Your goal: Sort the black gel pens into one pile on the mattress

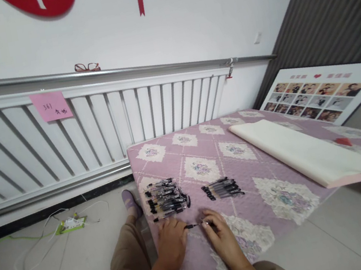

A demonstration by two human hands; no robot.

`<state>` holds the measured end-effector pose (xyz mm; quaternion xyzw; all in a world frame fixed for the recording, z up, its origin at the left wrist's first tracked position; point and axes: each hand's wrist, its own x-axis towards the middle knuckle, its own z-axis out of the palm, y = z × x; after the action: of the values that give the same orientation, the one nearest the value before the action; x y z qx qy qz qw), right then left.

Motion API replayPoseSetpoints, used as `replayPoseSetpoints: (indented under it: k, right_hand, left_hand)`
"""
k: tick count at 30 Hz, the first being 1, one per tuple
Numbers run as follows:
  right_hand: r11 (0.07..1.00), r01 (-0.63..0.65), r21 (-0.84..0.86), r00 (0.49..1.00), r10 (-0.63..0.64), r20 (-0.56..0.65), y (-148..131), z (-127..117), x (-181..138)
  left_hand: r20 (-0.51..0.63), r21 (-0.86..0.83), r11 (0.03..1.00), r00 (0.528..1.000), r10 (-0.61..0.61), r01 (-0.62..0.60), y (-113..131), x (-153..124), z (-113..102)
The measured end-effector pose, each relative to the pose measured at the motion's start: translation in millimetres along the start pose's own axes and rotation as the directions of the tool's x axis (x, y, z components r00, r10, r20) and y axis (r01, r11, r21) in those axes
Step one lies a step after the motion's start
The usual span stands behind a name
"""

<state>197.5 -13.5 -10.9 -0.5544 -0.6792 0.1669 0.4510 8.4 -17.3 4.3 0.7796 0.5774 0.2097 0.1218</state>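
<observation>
My left hand (172, 243) and my right hand (221, 235) rest near the front edge of a low table covered with a purple patterned cloth (238, 143). Between them they pinch one black pen (196, 225), the left at its one end, the right at the other. Just beyond my left hand lies a loose pile of black pens (165, 198). A smaller, tidier row of black pens (223, 188) lies beyond my right hand.
A cream roll of paper (305, 152) lies across the table's right side. A white radiator (96, 131) with a pink note (50, 106) and red glasses (87, 67) stands behind. A photo board (320, 94) leans at right. Cables (67, 225) lie on the floor at left.
</observation>
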Motion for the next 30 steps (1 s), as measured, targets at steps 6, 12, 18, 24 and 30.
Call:
replayPoseSetpoints:
  k: [6,12,18,24,30]
  right_hand:
    - [0.991,-0.118,0.06,0.989,0.122,-0.084,3.7,-2.3,-1.3]
    - [0.996,-0.081,0.025,0.994,0.082,-0.076,4.6,-0.7,0.3]
    - [0.998,-0.055,-0.028,0.997,0.054,-0.052,3.7,0.9,1.3]
    - [0.996,-0.023,-0.084,0.999,0.021,-0.026,5.9,9.6,7.9]
    - [0.964,-0.023,-0.266,1.0,0.023,-0.006,-10.5,28.6,27.5]
  left_hand:
    - [-0.029,0.005,0.999,0.998,-0.047,0.047,-0.3,-0.7,1.1]
    - [-0.039,0.073,0.993,0.996,-0.085,0.088,1.2,2.1,-1.1]
    - [-0.049,0.165,0.979,0.993,-0.11,0.117,-1.6,14.1,-5.1]
    - [-0.069,0.164,0.98,0.993,-0.099,0.109,-5.7,20.0,-4.7]
    - [-0.068,0.132,0.985,0.992,-0.101,0.11,-6.9,20.1,-7.4]
